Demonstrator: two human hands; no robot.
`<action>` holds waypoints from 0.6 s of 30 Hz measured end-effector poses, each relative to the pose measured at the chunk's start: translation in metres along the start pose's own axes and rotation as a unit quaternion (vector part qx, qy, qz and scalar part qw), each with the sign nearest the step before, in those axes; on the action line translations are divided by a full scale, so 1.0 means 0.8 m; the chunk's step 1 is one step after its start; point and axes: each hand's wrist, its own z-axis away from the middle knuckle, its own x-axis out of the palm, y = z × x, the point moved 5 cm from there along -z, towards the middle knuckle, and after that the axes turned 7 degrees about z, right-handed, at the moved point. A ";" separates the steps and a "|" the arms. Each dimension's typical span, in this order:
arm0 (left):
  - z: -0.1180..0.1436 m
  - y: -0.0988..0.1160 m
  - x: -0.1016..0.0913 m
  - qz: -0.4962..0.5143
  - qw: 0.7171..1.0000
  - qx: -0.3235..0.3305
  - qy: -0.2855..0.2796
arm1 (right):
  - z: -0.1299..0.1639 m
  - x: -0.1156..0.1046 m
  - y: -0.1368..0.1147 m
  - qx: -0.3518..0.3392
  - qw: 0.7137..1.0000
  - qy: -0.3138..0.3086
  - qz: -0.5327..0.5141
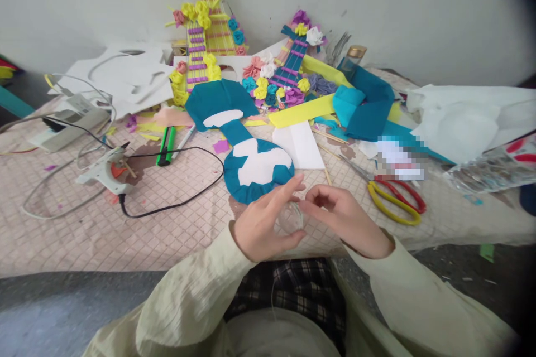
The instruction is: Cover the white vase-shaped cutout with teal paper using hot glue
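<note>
L grip (260, 227) hldg clr rnd item (288, 220) | R grip (355, 224) at rim

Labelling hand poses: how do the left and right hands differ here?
Grip: the left hand spans the clear round object between fingers and thumb; the right hand has thumb and fingertips close together by its rim, contact unclear.
Fingers: the left hand's are extended; the right hand's are curled.
Shared: both are bare, with pale green sleeves.

This looks like a craft workspace, perhaps a workshop. A glue gun (101, 172), scissors (372, 186) and paper flowers (294, 95) share the surface (180, 237).
</note>
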 end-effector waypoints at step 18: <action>-0.007 -0.020 -0.008 0.115 0.984 -0.106 0.089 | -0.065 -0.153 0.055 0.038 0.881 0.185 0.434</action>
